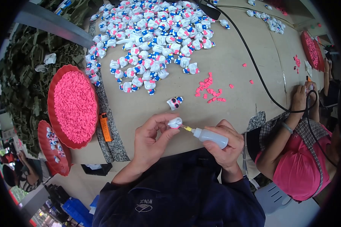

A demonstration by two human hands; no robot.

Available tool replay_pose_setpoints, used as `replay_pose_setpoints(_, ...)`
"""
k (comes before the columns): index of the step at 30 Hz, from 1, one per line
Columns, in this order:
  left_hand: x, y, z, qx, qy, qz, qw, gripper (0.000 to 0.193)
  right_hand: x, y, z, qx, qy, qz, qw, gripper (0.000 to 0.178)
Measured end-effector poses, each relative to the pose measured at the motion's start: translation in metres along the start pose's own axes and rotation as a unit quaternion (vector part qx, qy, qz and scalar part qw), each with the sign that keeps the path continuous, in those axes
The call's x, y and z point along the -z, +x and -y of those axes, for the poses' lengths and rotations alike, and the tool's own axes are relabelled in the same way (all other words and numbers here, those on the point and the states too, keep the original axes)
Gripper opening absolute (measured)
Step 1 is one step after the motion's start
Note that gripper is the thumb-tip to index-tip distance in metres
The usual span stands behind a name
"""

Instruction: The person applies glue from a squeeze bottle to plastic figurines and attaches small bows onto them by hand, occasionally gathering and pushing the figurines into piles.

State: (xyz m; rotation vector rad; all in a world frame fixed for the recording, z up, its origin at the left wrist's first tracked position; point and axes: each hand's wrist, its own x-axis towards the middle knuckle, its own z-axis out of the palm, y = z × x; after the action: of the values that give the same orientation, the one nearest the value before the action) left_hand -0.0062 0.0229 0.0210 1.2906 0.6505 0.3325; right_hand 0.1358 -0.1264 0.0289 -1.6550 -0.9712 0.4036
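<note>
Between the thumb and fingers of my left hand (150, 134) is a small white figurine head (175, 122) with a pink edge. My right hand (229, 145) grips a translucent squeeze bottle (211, 138), tilted so its yellow-collared nozzle (188, 128) points left. The nozzle's tip meets or nearly meets the pink part of the head; I cannot tell which. Just beyond my hands lies one finished-looking figurine (174, 102) with dark round eyes or glasses. Small pink pieces (210, 89) are scattered to the right of it.
A big heap of white, blue and pink figurines (155, 41) covers the far table. At left stand a red basin (50, 99) of pink pieces, a smaller red tray (62, 166) and an orange lighter (105, 127). A black cable (250, 51) crosses the right side, where a co-worker (297, 151) sits.
</note>
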Motion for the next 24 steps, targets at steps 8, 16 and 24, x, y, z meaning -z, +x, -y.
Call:
replay_pose_setpoints(8, 0.003, -0.003, 0.002, 0.020, -0.004, -0.003, 1.000, 0.031, 0.006, -0.006, -0.004, -0.075, 0.067, -0.042, 0.994, 0.036)
replay_pose_setpoints(16, 0.006, -0.018, 0.008, 0.027, 0.003, 0.024, 0.999, 0.031, -0.028, 0.010, -0.025, -0.029, -0.082, -0.053, 0.995, 0.032)
replay_pose_setpoints(24, 0.003, -0.020, 0.014, 0.081, -0.065, 0.054, 0.993, 0.032, -0.006, 0.009, -0.017, -0.092, -0.034, -0.051, 0.994, 0.028)
